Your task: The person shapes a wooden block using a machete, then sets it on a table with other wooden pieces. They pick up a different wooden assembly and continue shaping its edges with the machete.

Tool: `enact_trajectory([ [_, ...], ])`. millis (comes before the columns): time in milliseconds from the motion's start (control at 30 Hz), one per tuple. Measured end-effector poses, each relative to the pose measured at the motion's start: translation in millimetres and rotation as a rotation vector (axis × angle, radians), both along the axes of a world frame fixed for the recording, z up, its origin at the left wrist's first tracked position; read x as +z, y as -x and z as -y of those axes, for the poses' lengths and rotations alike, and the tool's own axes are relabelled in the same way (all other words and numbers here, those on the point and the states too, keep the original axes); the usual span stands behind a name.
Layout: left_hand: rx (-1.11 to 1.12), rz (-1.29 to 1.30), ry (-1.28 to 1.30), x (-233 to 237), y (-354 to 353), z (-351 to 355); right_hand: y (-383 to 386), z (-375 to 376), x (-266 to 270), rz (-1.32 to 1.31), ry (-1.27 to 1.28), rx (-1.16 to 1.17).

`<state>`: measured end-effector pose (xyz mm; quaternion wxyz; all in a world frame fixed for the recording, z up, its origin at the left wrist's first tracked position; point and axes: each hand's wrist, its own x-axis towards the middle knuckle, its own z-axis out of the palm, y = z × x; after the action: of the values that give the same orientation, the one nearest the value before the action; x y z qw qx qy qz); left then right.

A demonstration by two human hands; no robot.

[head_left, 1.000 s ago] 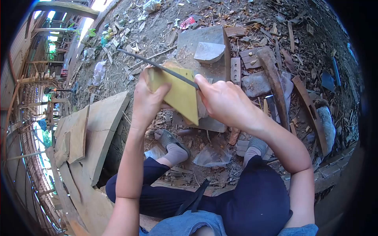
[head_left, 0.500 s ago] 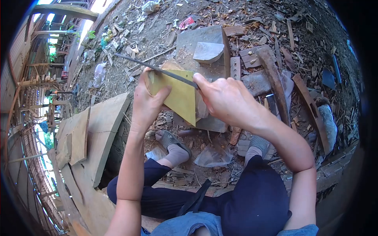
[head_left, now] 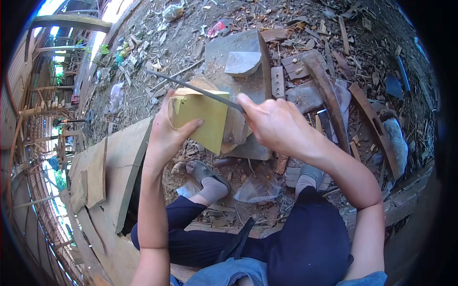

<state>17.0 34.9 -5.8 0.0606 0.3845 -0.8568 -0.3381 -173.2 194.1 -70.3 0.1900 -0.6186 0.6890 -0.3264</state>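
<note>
My left hand (head_left: 168,125) is wrapped round a wooden block with a flat yellow face (head_left: 210,117), its thumb lying across that face. In my right hand (head_left: 281,123) is one end of a long, thin dark file (head_left: 191,87), with the handle end hidden by my fingers. The file slants along the upper edge of the yellow-faced block and appears to touch it. Behind the block stands a larger squared wooden block (head_left: 219,52), partly covered from view. A smaller pale rounded wooden piece (head_left: 243,63) rests on top of it.
Wooden boards (head_left: 126,157) lean at the left. A perforated brick (head_left: 278,82), a long timber piece (head_left: 327,97) and a slotted plank (head_left: 377,128) lie at the right. Wood chips and a clear plastic bag (head_left: 257,188) litter the ground near my sandalled feet.
The yellow-faced block has turned in my left hand and shifted slightly left and down. The file has slid a little down and right along its upper edge.
</note>
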Motion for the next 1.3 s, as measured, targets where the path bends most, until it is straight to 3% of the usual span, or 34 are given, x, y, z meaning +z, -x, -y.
enact_trajectory([
  [67, -0.030, 0.018, -0.015, 3.9, 4.6, -4.6, -0.3, -4.6, 29.7, 0.078, 0.007, 0.014],
  [133, -0.038, 0.064, -0.018, 8.5, 10.7, -11.9, 0.1, -6.8, 50.5, 0.095, 0.284, -0.070],
  [167, -0.036, 0.064, -0.026, 6.2, 10.9, -14.2, -2.4, -7.8, 47.2, 0.095, 0.276, -0.068],
  [333, -0.092, -0.015, 0.055, 3.3, 4.9, -17.7, -7.9, -4.0, -39.1, 0.000, -0.169, 0.002],
  [400, -0.076, -0.011, 0.023, 7.0, 13.6, -16.9, -0.3, -9.0, -42.3, 0.037, -0.171, -0.001],
  [467, -0.033, 0.021, -0.031, 5.2, 7.9, -21.0, 3.3, -15.3, -10.3, 0.172, -0.175, 0.027],
  [533, -0.097, 0.024, 0.043, -0.1, 7.6, -12.7, 1.2, -16.0, 18.0, 0.134, 0.104, -0.028],
  [633, -0.085, 0.035, 0.031, 3.6, 9.8, -18.0, -0.9, -17.7, 53.0, 0.167, 0.295, -0.070],
  [700, -0.142, 0.025, 0.116, 5.1, 10.1, -19.0, -9.8, -13.9, 35.0, 0.186, 0.255, -0.054],
  [767, -0.125, 0.019, 0.182, -2.4, -2.9, -15.4, -16.0, -10.3, -6.3, 0.037, -0.086, 0.028],
  [833, -0.019, -0.015, -0.041, -0.4, -2.7, -13.3, -2.3, -14.5, -16.9, 0.044, -0.083, -0.001],
  [967, -0.053, 0.065, 0.021, 2.8, 5.3, -11.6, -0.1, -19.6, 31.5, 0.129, -0.017, 0.002],
  [1033, -0.065, 0.012, 0.011, 1.6, 5.1, -12.4, -1.1, -20.3, 53.6, 0.166, 0.186, -0.003],
  [1133, -0.060, 0.025, 0.036, 5.7, 1.8, -14.0, -13.4, -13.6, 30.8, 0.149, 0.012, 0.055],
  [1233, -0.040, -0.008, 0.021, 1.1, -3.0, -12.3, -11.3, -8.6, -25.1, 0.074, -0.189, 0.015],
  [1300, 0.000, 0.000, -0.013, -1.1, -4.3, -8.1, -6.4, -14.9, -34.6, 0.039, -0.191, 0.021],
])
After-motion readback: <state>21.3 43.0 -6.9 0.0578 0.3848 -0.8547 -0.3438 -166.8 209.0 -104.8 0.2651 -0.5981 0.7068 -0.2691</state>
